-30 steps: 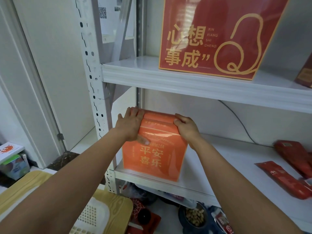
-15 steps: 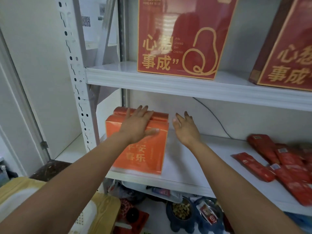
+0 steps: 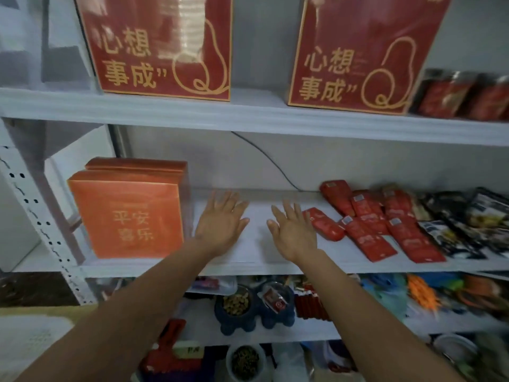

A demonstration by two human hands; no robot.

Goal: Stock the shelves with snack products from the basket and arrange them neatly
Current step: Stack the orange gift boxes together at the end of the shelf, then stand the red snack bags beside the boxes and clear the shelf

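Note:
An orange snack box (image 3: 129,216) with gold characters stands upright at the left end of the middle shelf (image 3: 248,267). My left hand (image 3: 221,224) hovers over the bare shelf just right of the box, fingers spread, holding nothing. My right hand (image 3: 293,230) is beside it, also spread and empty, its fingers close to a red snack packet (image 3: 325,224). More red packets (image 3: 385,227) lie in a loose pile to the right, with dark packets (image 3: 468,221) beyond them.
Two big red gift boxes (image 3: 165,51) (image 3: 358,59) and red jars (image 3: 462,95) stand on the upper shelf. A white perforated upright (image 3: 41,224) borders the left. The lower shelf holds blue bowls of nuts (image 3: 237,304) and mixed goods. A cable (image 3: 272,164) runs down the back wall.
Both hands let go of the orange box and moved right over the bare shelf. The box now stands alone at the left end. The view has swung right, showing more packets.

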